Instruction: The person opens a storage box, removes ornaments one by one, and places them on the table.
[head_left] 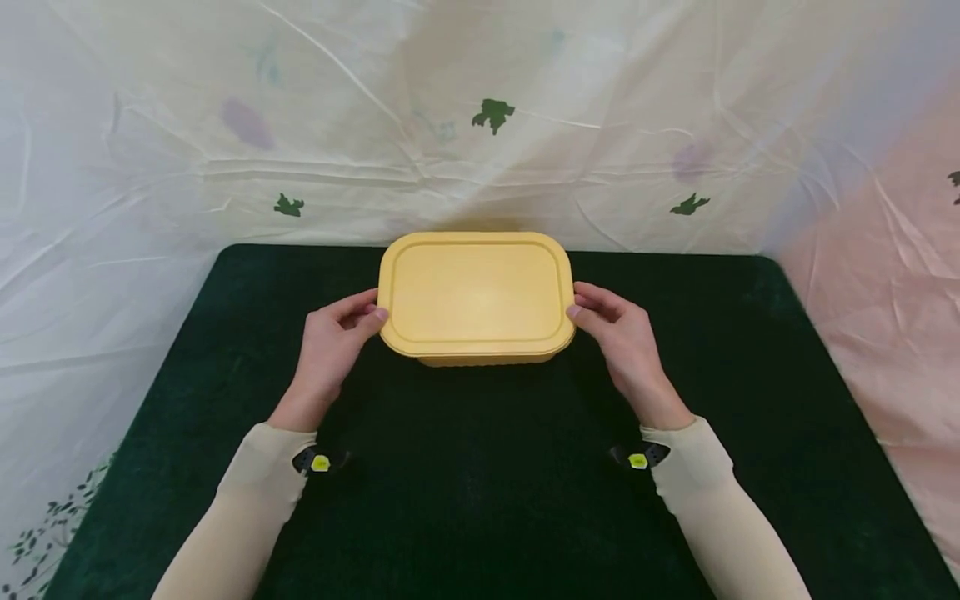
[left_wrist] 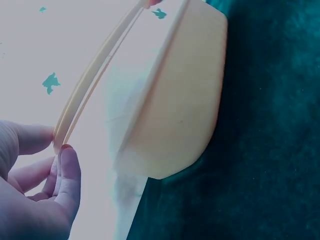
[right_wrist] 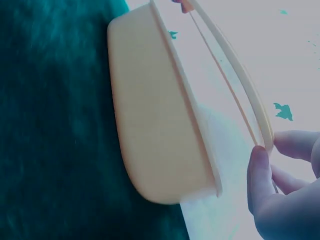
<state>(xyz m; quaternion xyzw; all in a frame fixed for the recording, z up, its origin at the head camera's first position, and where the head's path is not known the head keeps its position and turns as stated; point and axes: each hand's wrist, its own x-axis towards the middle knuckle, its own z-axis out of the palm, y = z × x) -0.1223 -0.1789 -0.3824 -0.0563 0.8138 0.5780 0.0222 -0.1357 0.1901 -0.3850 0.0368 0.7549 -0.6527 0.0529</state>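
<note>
A yellow rectangular lid with rounded corners is held level between both hands. My left hand pinches its left end between thumb and fingers, and my right hand pinches the right end likewise. Beneath it stands a deep yellow food container on the green cloth. Both wrist views show a gap between the raised lid and the container's rim. From the head view the lid hides the container's opening and inside; only a strip of its front wall shows.
A dark green cloth covers the table. Pale curtains with green and purple patterns hang behind it and along both sides. The container sits near the table's back edge. A dark band with a yellow-green tag is on each wrist.
</note>
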